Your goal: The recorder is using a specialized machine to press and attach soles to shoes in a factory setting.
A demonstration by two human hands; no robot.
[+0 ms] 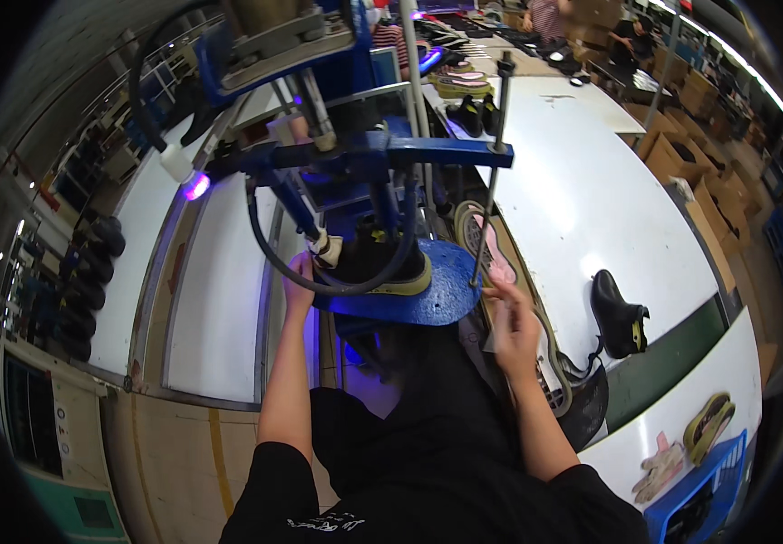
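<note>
A black shoe with a pale yellow-green sole rests on the blue metal plate of a press in front of me. A white pad on the press arm bears on the shoe's left end. There my left hand grips the shoe's end at the plate's edge, its fingertips partly hidden. My right hand is just right of the plate, beside the lower end of a thin metal rod. Its fingers are loosely bent and apart, slightly blurred, with nothing clearly held. A black hose loops in front of the shoe.
A blue crossbar spans above the plate. Pink-and-green soles lie right of it. A black boot sits on the white table. At lower right are gloves and a blue basket. A purple-glowing lamp hangs left.
</note>
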